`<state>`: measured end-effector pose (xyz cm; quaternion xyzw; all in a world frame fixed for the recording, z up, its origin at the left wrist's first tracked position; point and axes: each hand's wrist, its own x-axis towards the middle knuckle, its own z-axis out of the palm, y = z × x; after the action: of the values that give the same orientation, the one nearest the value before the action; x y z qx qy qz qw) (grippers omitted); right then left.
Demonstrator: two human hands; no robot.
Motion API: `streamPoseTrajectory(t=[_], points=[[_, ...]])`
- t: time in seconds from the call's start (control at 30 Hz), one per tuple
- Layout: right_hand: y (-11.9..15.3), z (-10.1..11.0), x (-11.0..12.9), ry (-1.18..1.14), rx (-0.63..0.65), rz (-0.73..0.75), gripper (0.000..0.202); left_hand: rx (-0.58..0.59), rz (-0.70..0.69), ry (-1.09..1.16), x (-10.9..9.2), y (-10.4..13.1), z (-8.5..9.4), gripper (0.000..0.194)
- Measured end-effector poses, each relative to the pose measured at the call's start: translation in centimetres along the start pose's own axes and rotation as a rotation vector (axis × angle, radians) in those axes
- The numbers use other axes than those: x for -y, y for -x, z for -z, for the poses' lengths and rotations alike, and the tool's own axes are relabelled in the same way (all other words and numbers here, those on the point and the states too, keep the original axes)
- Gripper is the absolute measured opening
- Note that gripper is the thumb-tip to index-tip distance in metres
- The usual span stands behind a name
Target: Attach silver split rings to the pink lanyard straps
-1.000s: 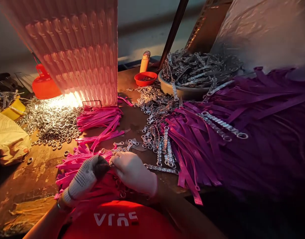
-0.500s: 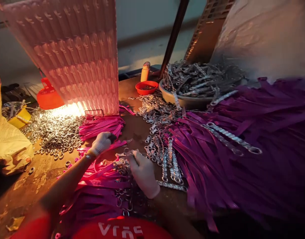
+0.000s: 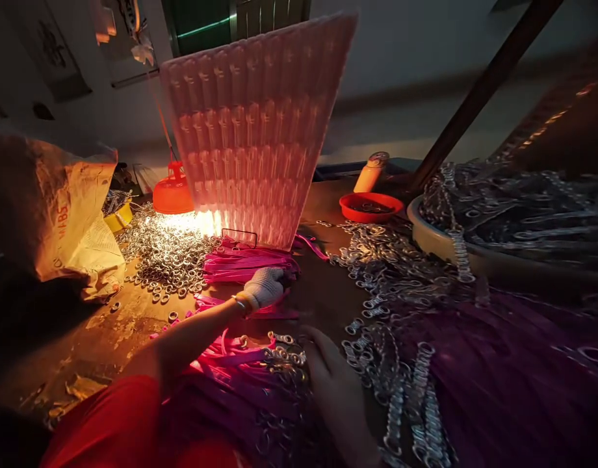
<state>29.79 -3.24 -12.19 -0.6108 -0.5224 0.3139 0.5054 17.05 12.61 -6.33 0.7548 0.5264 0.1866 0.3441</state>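
My left hand (image 3: pixel 264 288), in a white knitted glove, is closed at the right part of a bundle of pink straps (image 3: pixel 245 263). A pink strap (image 3: pixel 279 307) runs out from beneath its curled fingers. My right hand (image 3: pixel 335 377) is in shadow to the right, its fingers bent and drawn together; whatever they grip cannot be made out. Just left of it lie metal ring links (image 3: pixel 286 354) on the ends of more pink straps (image 3: pixel 225 357), heaped in front of my body.
A red lamp (image 3: pixel 173 192) lights a pile of metal rings (image 3: pixel 169 257). Behind the straps stands a ribbed translucent panel (image 3: pixel 250 143). Right are a red bowl (image 3: pixel 372 209), a bottle (image 3: pixel 371 174), a basin (image 3: pixel 435 237) of metal chain pieces and purple straps (image 3: pixel 504 370). A paper sack (image 3: pixel 79 227) stands left.
The view has swung left, so everything sits farther right in it. The left hand stays by the strap bundle; the right hand stays beside the metal links, now darker.
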Motion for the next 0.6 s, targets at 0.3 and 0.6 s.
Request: streamPoseTrajectory(t=[0.3, 0.6], points=[[0.3, -0.8, 5.5, 0.459, 0.077, 0.55, 0.027, 0.158, 0.135, 0.734, 0.0, 15.4, 2.7, 0.01], [3.9, -1.4, 7.2, 0.825, 0.017, 0.961, 0.022, 0.262, 0.06, 0.562, 0.0, 20.2, 4.2, 0.018]])
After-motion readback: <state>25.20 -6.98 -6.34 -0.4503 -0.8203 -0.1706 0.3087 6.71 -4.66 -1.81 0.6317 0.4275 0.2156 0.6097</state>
